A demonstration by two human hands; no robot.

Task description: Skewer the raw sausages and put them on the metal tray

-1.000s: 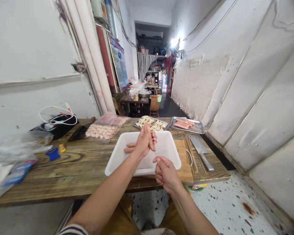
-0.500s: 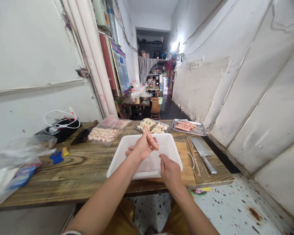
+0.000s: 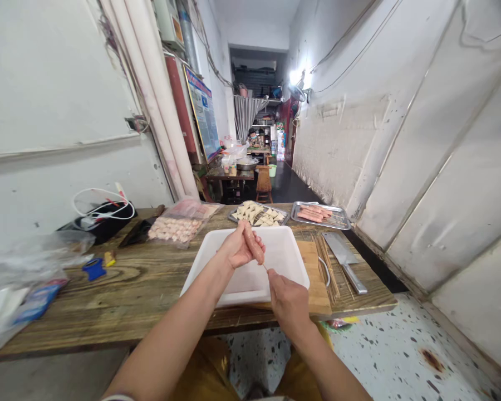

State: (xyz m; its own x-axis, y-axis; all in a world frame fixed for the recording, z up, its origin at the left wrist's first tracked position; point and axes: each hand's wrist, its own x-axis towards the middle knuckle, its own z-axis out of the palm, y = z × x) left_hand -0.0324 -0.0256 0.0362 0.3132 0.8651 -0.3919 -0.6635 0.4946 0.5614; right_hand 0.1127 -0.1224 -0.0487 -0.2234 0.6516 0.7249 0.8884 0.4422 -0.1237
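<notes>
Above a white plastic tub (image 3: 194, 259), my left hand (image 3: 236, 248) is closed around a pinkish sausage (image 3: 254, 245), its thumb lying along the upper end. A thin bamboo skewer (image 3: 265, 268) meets the sausage's lower end. My right hand (image 3: 289, 301) pinches that skewer near the tub's right front rim. How deep the skewer sits inside the sausage is hidden. Under the tub's right side lies a wooden cutting board (image 3: 313, 278), with loose bamboo skewers (image 3: 329, 273) to its right.
A cleaver (image 3: 342, 253) lies at the right. Behind the tub stand a tray of sausages (image 3: 338, 217) and a tray of pale triangular pieces (image 3: 286, 214). A bag of pale pink pieces (image 3: 175, 228), a blue tool (image 3: 94, 269) and plastic bags (image 3: 37, 267) are at left. A person (image 3: 253, 137) sits far back.
Both hands have moved slightly left and down with the sausage and skewer. My left hand now covers the sausages that showed inside the tub. The camera view has shifted a little.
</notes>
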